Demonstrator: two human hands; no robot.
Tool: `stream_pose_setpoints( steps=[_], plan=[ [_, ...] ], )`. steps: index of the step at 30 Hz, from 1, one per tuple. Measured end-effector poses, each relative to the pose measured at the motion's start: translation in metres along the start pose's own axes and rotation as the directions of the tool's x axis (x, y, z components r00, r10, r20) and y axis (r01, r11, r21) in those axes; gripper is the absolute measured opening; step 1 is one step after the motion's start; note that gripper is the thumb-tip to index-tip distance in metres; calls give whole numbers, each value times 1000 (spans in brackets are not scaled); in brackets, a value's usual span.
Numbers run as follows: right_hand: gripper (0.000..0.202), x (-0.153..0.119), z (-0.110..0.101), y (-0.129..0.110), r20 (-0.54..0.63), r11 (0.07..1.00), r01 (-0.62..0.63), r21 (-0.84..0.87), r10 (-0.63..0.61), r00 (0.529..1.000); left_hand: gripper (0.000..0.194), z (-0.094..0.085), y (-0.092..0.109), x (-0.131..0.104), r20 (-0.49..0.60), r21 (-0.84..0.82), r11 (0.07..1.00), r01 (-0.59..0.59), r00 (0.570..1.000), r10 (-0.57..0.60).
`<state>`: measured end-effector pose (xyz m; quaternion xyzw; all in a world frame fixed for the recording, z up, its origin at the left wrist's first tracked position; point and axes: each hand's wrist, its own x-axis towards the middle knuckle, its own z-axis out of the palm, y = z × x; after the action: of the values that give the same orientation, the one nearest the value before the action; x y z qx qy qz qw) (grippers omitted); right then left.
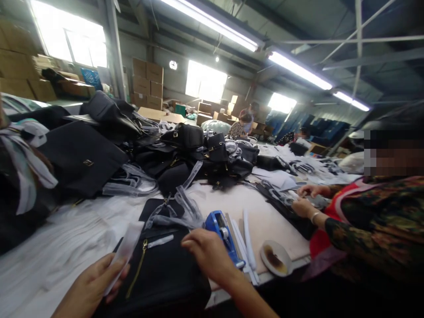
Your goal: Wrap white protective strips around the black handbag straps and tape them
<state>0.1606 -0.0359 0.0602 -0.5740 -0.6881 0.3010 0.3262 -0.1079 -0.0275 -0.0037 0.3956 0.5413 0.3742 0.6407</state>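
Pinched between the thumb and fingers of my left hand [107, 276] is a translucent white strip [127, 247], held over the left side of a black bag [168, 269]. The bag lies flat, with a gold zipper and a small white wrapped pull on its front. My right hand [208, 254] hovers above the bag's right side, fingers bent and close together; whatever its fingertips hold, if anything, is too small to make out. Just beyond that hand stands a blue tape dispenser [220, 232]. Clear plastic wrapping [182, 212] covers the bag's straps.
White rolled strips [247, 243] and a stained round dish [274, 257] lie right of the dispenser. Black bags [188, 154] are piled across the table's back. At the right a person [374, 221] handles wrapped straps. White sheets [69, 247] spread at left.
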Motion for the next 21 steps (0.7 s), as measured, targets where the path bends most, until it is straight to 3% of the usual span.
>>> stream_pose_setpoints(
  steps=[2,4,6,9,15,21],
  plan=[
    [25,-25,-46,30,-195,957,-215,-195,177,965,47,-3,-3,2,37,15,1000,11,999,-11],
    [26,-48,-76,65,-345,851,-413,-325,300,890,45,-4,-4,3,51,24,1000,-2,999,0],
    [30,-66,-87,96,-285,836,-474,-276,400,871,43,-2,-4,3,54,17,1000,-8,999,7],
    [39,-79,-78,124,-152,871,-468,-149,448,881,43,-1,-3,0,63,16,1000,-1,998,0],
    [35,-75,-66,131,-168,888,-458,-34,447,879,44,-1,0,-6,45,62,998,-29,999,26],
    [34,-83,-75,100,-224,922,-387,23,382,897,45,1,4,-8,43,49,998,-36,998,34]
  ],
)
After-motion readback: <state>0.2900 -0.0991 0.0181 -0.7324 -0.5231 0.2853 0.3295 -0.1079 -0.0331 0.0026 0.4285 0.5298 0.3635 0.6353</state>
